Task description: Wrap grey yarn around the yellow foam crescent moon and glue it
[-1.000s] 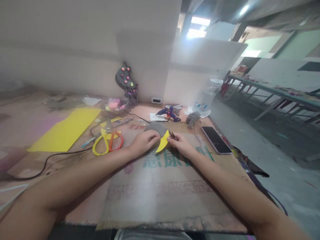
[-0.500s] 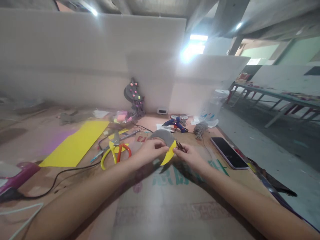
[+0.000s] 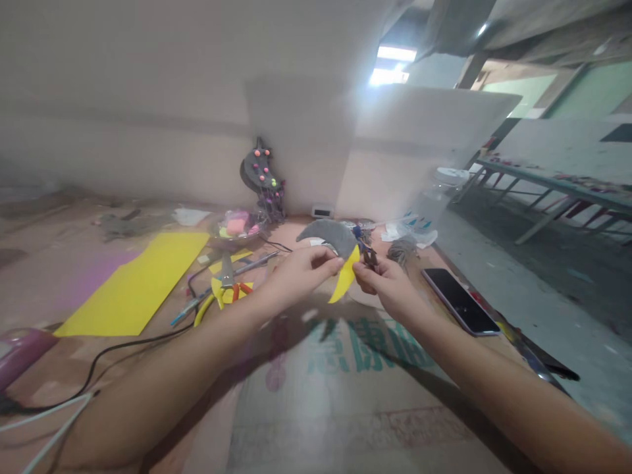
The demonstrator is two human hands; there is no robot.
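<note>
My left hand (image 3: 316, 271) is closed, thumb against fingers, at the lower edge of a grey crescent moon (image 3: 330, 232) that looks like felt. A curved, pointed yellow piece (image 3: 344, 276) hangs between my hands, its upper end at the thumb of my right hand (image 3: 382, 280). That hand is pinched shut. A small dark brown thing (image 3: 369, 257) shows at its fingertips; I cannot make out its kind. Part of the moon is hidden behind my fingers and the yellow piece.
Yellow sheet (image 3: 138, 283), scissors (image 3: 227, 273) and pens lie left. A grey moon with coloured balls (image 3: 261, 172) leans on the back board. Grey yarn (image 3: 402, 249), a phone (image 3: 461, 299) and a clear jar (image 3: 439, 197) are right. A black cable (image 3: 99, 362) crosses the left side.
Both hands have risen slightly and shifted right with the yellow piece. More of the grey moon now shows above my left hand, covering most of the blue glue gun. The view has shifted a little.
</note>
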